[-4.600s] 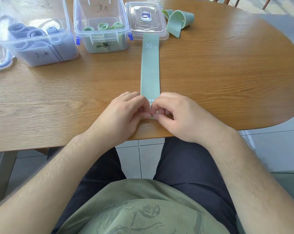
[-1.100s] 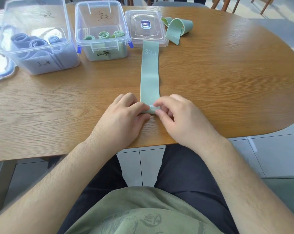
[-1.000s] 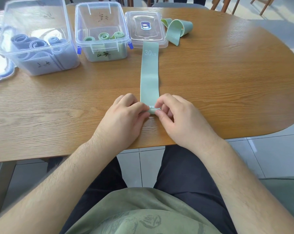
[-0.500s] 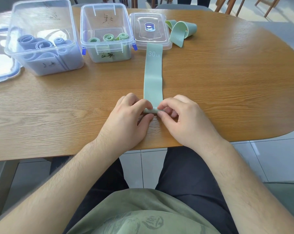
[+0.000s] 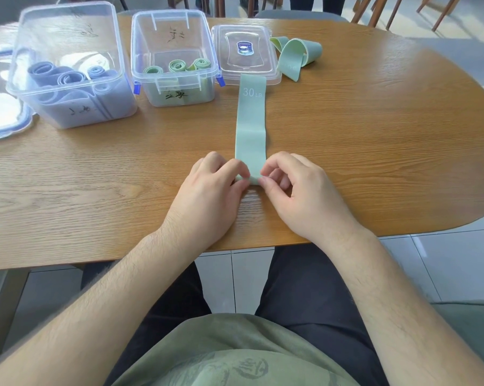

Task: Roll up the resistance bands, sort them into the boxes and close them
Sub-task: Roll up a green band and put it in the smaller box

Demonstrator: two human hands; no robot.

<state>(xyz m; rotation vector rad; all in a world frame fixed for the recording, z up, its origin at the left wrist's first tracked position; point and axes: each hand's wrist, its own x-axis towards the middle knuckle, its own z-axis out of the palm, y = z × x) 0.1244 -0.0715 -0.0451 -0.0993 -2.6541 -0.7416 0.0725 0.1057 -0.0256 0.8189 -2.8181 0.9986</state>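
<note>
A flat green resistance band marked 30 LB lies lengthwise on the wooden table. Its near end is curled into a small roll. My left hand pinches that roll from the left and my right hand pinches it from the right. An open clear box at the back holds three rolled green bands. A larger open box to its left holds rolled blue bands. A loose green band lies unrolled at the back right.
A clear lid lies flat between the green box and the loose band. Another lid lies at the far left edge. Wooden chair legs stand beyond the table. My lap is below the near edge.
The roll at the band's near end has grown slightly and shifted away from me. Both hands keep pinching it. The camera has tilted, so the boxes sit lower in view.
</note>
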